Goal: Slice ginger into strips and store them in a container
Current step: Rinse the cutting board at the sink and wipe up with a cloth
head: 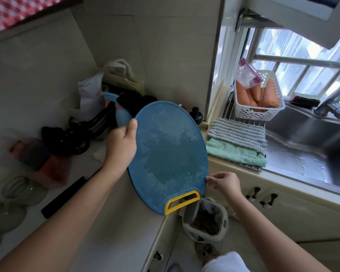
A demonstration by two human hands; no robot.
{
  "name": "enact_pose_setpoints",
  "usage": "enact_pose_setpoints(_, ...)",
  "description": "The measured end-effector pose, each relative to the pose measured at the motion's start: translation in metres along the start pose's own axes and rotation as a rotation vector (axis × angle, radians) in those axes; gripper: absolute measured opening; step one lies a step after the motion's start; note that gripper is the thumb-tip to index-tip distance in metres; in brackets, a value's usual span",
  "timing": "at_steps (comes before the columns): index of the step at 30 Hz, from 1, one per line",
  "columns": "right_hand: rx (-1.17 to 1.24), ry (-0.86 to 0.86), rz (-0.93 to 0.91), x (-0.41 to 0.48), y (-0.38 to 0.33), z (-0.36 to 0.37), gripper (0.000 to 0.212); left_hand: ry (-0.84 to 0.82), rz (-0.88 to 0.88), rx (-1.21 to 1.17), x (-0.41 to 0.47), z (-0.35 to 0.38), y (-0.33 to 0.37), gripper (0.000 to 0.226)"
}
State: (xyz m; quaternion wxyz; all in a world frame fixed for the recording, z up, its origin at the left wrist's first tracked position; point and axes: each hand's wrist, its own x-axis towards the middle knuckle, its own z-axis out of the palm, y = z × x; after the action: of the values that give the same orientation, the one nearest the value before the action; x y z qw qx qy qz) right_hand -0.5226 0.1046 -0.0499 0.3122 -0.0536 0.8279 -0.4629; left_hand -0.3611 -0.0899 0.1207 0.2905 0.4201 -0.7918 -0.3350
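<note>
Person holding blue board (169, 150) tilted over counter (110, 222) edge, above bin (206, 218) on floor.

Left hand (122, 142) gripping board's left rim, thumb lying on top face, fingers hidden behind.

Right hand (224, 183) pinching right rim near yellow handle (167, 208), fingertips curled.

Board face showing pale smears and few flecks only. No ginger or strips showing anywhere.

Glass jars (24, 190) sitting far left, contents unclear.

Judging: slicing either not begun or already finished; storing not confirmable. Board probably being cleared or positioned.

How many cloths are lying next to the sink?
2: a grey striped cloth beside the sink, and a green cloth nearer the person, partly under the grey one. More could be hidden underneath.
</note>
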Motion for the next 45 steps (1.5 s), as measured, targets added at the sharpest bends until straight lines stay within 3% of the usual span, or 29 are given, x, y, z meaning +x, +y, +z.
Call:
enact_pose_setpoints(7, 0.301, -0.075, 0.171, -0.002, 0.000, -0.003, 0.004, -0.023, -0.008, -0.024, -0.001, -0.002, -0.002, 0.053)
enact_pose_setpoints(9, 0.268, -0.059, 0.162, 0.000, 0.003, -0.002, 0.005, -0.024, -0.011, -0.023, 0.000, -0.002, -0.002, 0.053)
enact_pose_setpoints(12, 0.008, 0.025, 0.091, 0.002, 0.008, -0.002, 0.007, -0.020, -0.020, -0.031, 0.001, -0.002, -0.004, 0.052)
enact_pose_setpoints(17, -0.231, 0.208, -0.335, -0.014, -0.005, -0.005, 0.012, -0.008, -0.023, -0.035, 0.001, 0.000, -0.003, 0.052)
enact_pose_setpoints(20, -0.279, 0.075, -0.680, -0.032, -0.019, -0.002, 0.014, -0.009, -0.027, -0.035, 0.001, 0.001, -0.002, 0.052)
enact_pose_setpoints(24, -0.311, -0.022, -0.789, -0.041, -0.029, 0.005, 0.015, 0.001, -0.041, -0.033, 0.001, 0.001, -0.002, 0.053)
enact_pose_setpoints(31, -0.353, -0.057, -0.763, -0.041, -0.039, 0.009, 0.001, -0.003, -0.092, -0.084, 0.003, -0.002, -0.002, 0.054)
enact_pose_setpoints(35, -0.405, -0.095, -0.694, -0.040, -0.043, 0.014, 0.015, -0.024, -0.091, -0.097, 0.003, -0.002, -0.003, 0.054)
enact_pose_setpoints(42, -0.549, -0.044, -0.219, -0.003, -0.004, 0.003, 0.026, -0.001, 0.018, -0.037, 0.002, -0.010, -0.005, 0.054)
enact_pose_setpoints(45, -0.666, -0.057, -0.111, 0.007, 0.023, -0.008, 0.038, 0.003, 0.059, -0.025, 0.003, -0.018, -0.009, 0.053)
